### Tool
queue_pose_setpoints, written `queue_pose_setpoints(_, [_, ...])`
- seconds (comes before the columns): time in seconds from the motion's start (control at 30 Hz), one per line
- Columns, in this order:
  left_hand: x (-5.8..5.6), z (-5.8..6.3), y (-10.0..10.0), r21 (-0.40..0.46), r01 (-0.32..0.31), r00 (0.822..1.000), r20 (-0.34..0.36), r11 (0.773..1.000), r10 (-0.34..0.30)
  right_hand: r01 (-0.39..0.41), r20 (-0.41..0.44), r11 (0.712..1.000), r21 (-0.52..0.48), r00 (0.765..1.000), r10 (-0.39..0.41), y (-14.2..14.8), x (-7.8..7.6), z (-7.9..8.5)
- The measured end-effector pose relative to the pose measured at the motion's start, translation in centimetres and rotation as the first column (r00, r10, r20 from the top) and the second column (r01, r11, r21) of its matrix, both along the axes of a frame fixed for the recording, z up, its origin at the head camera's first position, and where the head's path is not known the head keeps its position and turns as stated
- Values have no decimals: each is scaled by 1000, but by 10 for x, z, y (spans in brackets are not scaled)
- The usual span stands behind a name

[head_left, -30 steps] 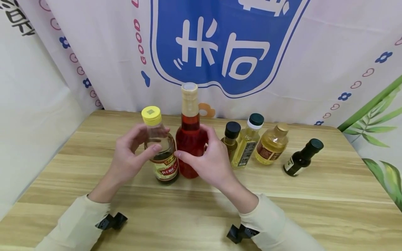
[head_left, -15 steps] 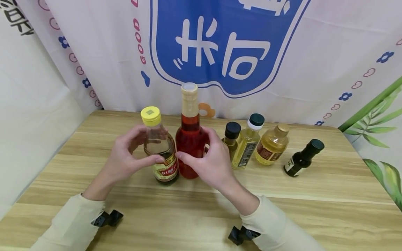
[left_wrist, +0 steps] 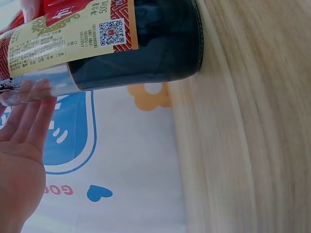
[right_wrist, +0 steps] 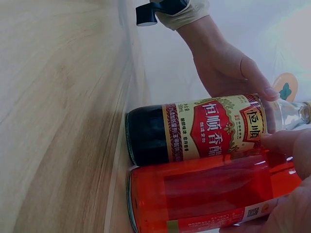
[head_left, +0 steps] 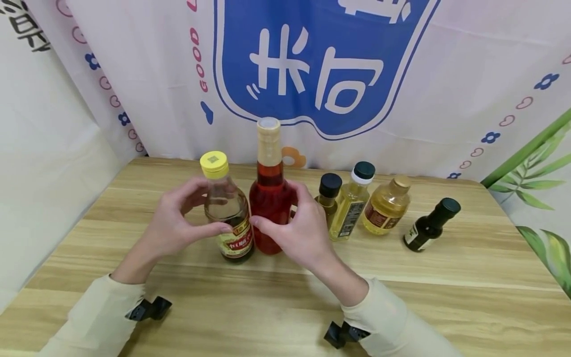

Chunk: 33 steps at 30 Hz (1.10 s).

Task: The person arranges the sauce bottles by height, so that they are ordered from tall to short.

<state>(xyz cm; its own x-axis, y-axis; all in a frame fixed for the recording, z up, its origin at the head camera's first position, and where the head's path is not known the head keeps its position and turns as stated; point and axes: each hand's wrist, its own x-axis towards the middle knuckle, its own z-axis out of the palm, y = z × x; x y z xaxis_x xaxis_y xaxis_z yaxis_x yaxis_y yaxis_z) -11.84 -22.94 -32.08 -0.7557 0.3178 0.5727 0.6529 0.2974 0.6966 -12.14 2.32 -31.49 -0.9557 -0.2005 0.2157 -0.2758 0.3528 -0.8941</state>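
Observation:
A vinegar bottle with a yellow cap and a red-and-cream label stands upright on the table. My left hand curves round its left side, thumb across the front and fingers behind. In the left wrist view those fingers reach the clear upper glass of the bottle. Right beside it stands a taller bottle of red liquid with a cream-wrapped neck. My right hand grips this one from the right. Its thumb lies across the front, close to the vinegar bottle's label.
To the right stand a black-capped small bottle, a square-sided oil bottle, a round yellow oil bottle and a dark small bottle. A printed white curtain hangs behind the wooden table.
My left thumb has come down slightly on the vinegar bottle, and the left forearm has shifted a little left. Both bottles and my right hand stay nearly where they were.

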Motion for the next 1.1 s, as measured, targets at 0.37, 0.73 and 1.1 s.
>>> queue_pose_setpoints(0.37, [5, 2, 1, -19, -22, 1000, 16, 1000, 22, -15, 10, 999, -45, 1000, 15, -1, 2, -5])
queue_pose_setpoints(0.73, [8, 7, 3, 18, -78, 997, 17, 997, 78, -27, 19, 997, -70, 999, 29, -2, -1, -1])
queue_pose_setpoints(1.1, [6, 5, 5, 87, -8, 999, 37, 996, 5, -23, 32, 996, -83, 999, 26, -2, -2, 0])
